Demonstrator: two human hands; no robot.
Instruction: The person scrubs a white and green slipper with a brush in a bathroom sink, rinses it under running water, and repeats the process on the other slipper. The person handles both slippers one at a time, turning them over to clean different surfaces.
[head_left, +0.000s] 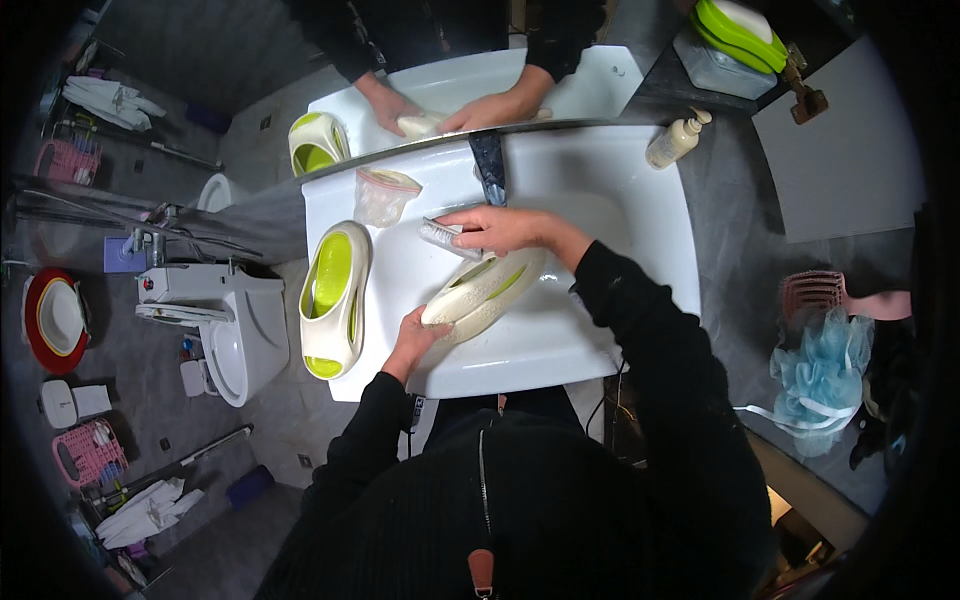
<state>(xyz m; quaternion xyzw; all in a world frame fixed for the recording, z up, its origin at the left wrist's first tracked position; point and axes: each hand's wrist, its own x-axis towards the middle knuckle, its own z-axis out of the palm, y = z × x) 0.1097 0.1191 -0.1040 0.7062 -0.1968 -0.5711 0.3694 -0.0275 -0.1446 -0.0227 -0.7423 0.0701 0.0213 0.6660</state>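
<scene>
My left hand (417, 337) grips one end of a cream slide sandal (480, 296) with green inside, held tilted on its side over the white washbasin (525, 360). Above that sandal, my right hand (495, 229) holds a scrub brush (448, 237) with pale bristles. Whitish suds or wet specks cover part of the sandal's side. The matching slide sandal (335, 300), cream with a lime green footbed, lies on the basin's left ledge. Behind it stands an opened clear zip bag (384, 196). A dark faucet (489, 169) rises at the back of the basin.
A pump bottle (673, 142) stands at the basin's back right corner. A mirror (450, 90) runs behind the basin and reflects both hands. At the right lie a pink hairbrush (817, 294) and a blue mesh bath puff (821, 371). A white toilet (247, 330) is at the left.
</scene>
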